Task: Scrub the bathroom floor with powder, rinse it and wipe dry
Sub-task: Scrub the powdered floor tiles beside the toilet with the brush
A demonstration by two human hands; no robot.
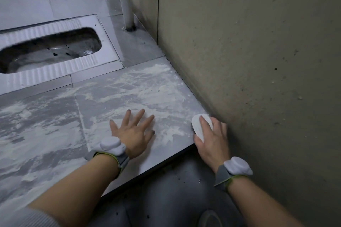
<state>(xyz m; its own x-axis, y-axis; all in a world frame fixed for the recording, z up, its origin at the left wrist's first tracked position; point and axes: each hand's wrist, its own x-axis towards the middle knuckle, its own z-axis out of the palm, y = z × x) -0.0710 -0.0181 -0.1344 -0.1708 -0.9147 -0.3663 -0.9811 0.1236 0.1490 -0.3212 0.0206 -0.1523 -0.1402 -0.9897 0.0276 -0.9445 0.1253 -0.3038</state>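
Note:
The raised grey tiled floor (103,145) is smeared with white powder (153,90) across its front tiles. My left hand (133,131) lies flat on the powdered tile with fingers spread. My right hand (212,138) grips a white oval scrub brush (198,127), pressed on the tile's front right corner, close to the wall. Both wrists carry grey bands with white devices.
A squat toilet pan (55,49) is set into the floor at the left. A grey pipe (127,5) rises near the beige wall (258,61) on the right. In front of the step lies a darker lower floor (175,199).

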